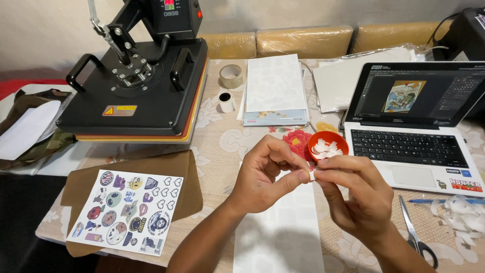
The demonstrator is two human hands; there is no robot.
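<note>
Small white paper scrap [312, 175] was pinched between both of your hands, above the long white sheet [283, 227] lying on the table. Your left hand [265, 174] was curled, its thumb and forefinger closed on the scrap from the left side. Your right hand [356, 194] was also curled and gripped the same scrap with its fingertips from the right. The scrap was too small to tell which way its long axis pointed.

Just behind your fingers stood a round orange plastic bowl [328, 145] holding more white paper pieces. To the right was an open silver laptop [409, 136], and near your right wrist lay grey metal scissors [414, 232] beside a heap of white paper trimmings [462, 215]. On the left was a printed sticker sheet [126, 212] upon brown paper [182, 184], and behind it a black heat press machine [139, 86]. Nothing stood between your hands and the bowl.
</note>
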